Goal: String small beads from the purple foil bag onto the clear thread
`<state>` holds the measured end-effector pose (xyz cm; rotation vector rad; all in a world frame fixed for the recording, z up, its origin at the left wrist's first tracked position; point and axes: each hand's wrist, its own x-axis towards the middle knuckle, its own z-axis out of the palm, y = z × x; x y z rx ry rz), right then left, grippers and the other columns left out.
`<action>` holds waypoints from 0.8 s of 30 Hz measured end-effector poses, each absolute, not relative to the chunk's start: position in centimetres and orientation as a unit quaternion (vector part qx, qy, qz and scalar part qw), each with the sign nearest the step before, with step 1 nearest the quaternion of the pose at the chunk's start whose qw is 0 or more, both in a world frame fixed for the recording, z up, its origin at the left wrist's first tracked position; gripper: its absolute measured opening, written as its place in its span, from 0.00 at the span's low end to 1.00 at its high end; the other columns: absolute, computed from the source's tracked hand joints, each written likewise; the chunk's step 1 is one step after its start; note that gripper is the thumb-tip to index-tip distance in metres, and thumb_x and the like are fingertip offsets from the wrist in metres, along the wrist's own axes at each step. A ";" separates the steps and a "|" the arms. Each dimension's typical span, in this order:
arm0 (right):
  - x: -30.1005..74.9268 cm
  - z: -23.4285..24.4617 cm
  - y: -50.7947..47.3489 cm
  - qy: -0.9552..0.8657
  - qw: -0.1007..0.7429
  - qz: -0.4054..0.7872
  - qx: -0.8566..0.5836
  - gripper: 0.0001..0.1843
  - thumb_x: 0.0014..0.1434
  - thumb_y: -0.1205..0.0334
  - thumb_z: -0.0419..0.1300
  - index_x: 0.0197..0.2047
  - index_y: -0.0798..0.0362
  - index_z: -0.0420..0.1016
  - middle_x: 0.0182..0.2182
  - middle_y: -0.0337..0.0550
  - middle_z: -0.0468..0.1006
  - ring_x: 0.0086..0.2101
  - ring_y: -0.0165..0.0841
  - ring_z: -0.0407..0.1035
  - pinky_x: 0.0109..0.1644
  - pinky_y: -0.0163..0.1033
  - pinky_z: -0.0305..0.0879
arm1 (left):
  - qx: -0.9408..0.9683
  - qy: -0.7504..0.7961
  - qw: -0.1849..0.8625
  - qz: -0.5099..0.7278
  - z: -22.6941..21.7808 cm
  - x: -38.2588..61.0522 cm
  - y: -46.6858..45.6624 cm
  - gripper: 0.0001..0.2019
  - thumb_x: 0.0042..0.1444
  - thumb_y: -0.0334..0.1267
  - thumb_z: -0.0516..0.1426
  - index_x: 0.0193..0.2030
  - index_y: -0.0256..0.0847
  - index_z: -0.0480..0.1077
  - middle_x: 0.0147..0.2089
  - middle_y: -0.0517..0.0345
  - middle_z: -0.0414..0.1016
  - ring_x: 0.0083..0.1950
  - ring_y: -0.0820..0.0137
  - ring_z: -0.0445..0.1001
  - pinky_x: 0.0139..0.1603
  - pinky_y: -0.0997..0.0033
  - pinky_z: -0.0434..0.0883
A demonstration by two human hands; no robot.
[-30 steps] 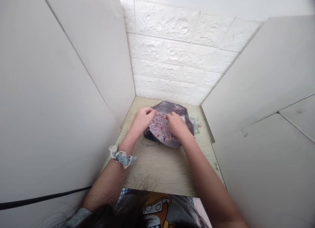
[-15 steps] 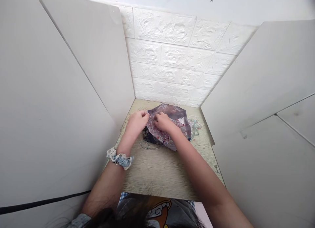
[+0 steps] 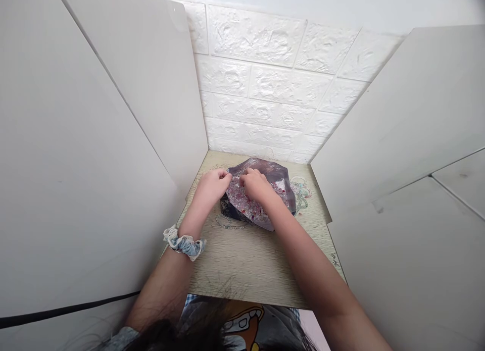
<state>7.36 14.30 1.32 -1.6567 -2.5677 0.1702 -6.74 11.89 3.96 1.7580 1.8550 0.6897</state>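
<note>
A purple plastic bag (image 3: 282,182) full of small pink, clear and red beads (image 3: 248,207) lies on a light wooden table (image 3: 246,260). My left hand (image 3: 210,187) is curled at the bag's left upper edge, fingers pinched together. My right hand (image 3: 255,185) rests on top of the beads, fingers bent and pinched close to the left hand's fingertips. What the fingertips hold is too small to make out. A blue scrunchie (image 3: 184,242) sits on my left wrist.
Beaded strings (image 3: 301,189) lie on the table right of the bag, and another strand (image 3: 227,223) at its front left. White panels (image 3: 94,139) wall in the table on both sides; a white brick-pattern wall (image 3: 265,88) closes the back.
My right hand has slid left across the beads, from the bag's middle to beside my left hand. The bag's top flap has shifted slightly. My left hand has stayed nearly still.
</note>
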 end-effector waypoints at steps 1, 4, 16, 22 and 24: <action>7.4 1.3 14.3 -0.838 0.045 0.053 -0.541 0.16 0.52 0.76 0.45 0.35 0.54 0.70 0.37 0.48 0.65 0.39 0.35 0.57 0.40 0.38 0.55 | 0.643 0.680 0.245 0.253 3.9 -6.7 11.9 0.13 0.46 0.44 0.47 0.22 0.39 0.66 0.22 0.61 0.68 0.26 0.72 0.63 0.26 0.75 0.54; 7.6 1.0 14.5 -0.844 0.064 0.066 -0.529 0.17 0.55 0.74 0.43 0.37 0.52 0.70 0.37 0.47 0.65 0.39 0.35 0.58 0.40 0.38 0.55 | 0.645 0.677 0.245 0.254 3.9 -6.8 11.9 0.13 0.46 0.44 0.47 0.21 0.39 0.65 0.21 0.61 0.67 0.26 0.73 0.62 0.25 0.75 0.54; 6.7 -0.1 15.1 -0.850 0.095 0.073 -0.513 0.16 0.58 0.70 0.42 0.41 0.53 0.68 0.36 0.45 0.66 0.38 0.31 0.60 0.40 0.35 0.55 | 0.646 0.667 0.259 0.267 3.5 -6.7 12.0 0.12 0.46 0.44 0.48 0.22 0.39 0.66 0.21 0.61 0.67 0.25 0.73 0.62 0.24 0.75 0.54; 6.0 0.0 15.3 -0.863 0.082 0.022 -0.499 0.14 0.59 0.66 0.44 0.39 0.55 0.69 0.36 0.46 0.68 0.38 0.34 0.62 0.42 0.37 0.56 | 0.646 0.662 0.263 0.275 3.7 -6.6 11.9 0.12 0.46 0.43 0.48 0.20 0.39 0.64 0.20 0.62 0.66 0.24 0.73 0.62 0.24 0.75 0.55; 5.9 0.0 15.3 -0.865 0.076 0.010 -0.496 0.14 0.59 0.65 0.44 0.39 0.56 0.69 0.36 0.47 0.68 0.38 0.34 0.62 0.41 0.37 0.56 | 0.647 0.660 0.263 0.276 3.8 -6.6 11.9 0.12 0.46 0.43 0.48 0.19 0.39 0.64 0.19 0.62 0.65 0.24 0.73 0.61 0.24 0.75 0.55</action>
